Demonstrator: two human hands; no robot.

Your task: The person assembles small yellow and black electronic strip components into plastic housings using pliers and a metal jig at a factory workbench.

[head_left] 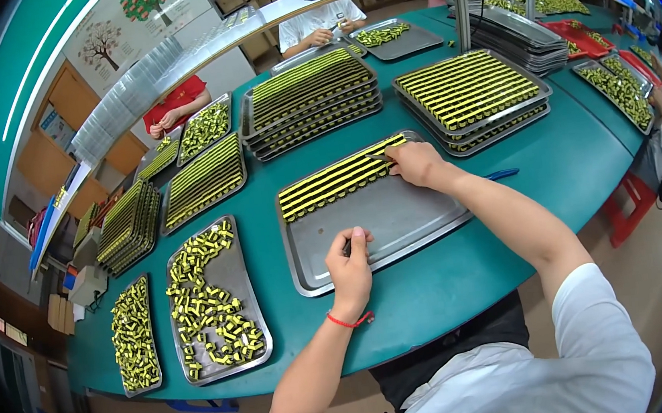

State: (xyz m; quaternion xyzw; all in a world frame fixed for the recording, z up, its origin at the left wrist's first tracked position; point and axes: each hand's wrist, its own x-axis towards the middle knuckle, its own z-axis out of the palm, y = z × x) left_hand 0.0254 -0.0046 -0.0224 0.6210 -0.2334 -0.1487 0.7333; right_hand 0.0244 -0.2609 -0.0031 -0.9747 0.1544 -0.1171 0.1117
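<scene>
In front of me lies a metal tray (386,233) whose far part holds rows of small yellow-and-black parts (337,183). My right hand (417,163) is closed over the right end of these rows. A thin dark tool (377,157), apparently tweezers, sticks out from its fingers over the parts. Above the near left part of the tray, my left hand (350,273) is closed with the thumb up. Something small and dark (347,247) shows at its fingers, too little to name. A red string bracelet (350,322) circles the left wrist.
Left of my tray, two trays (259,327) (154,362) hold loose parts. Stacked trays of rowed parts (312,100) (469,95) stand beyond. A blue-handled tool (503,174) lies right of my forearm. Other people sit across the table and at right, below a raised shelf (248,30).
</scene>
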